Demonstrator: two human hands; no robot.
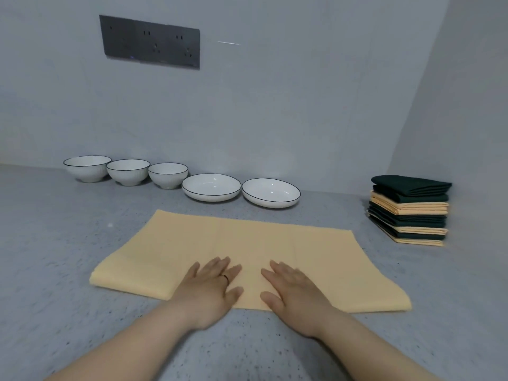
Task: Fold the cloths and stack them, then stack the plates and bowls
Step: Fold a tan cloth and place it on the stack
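Left hand, right hand on yellow cloth, bowls, plates, folded stack beyond

The yellow cloth in front of me looks a soft, matt woven fabric. My desk is speckled grey stone (smooth, with a dull sheen). The bowls and plates are glossy white glazed ceramic.

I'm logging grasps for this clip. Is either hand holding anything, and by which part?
Nothing is gripped. The left hand and right hand lie flat on the yellow cloth, near the middle of its near edge.
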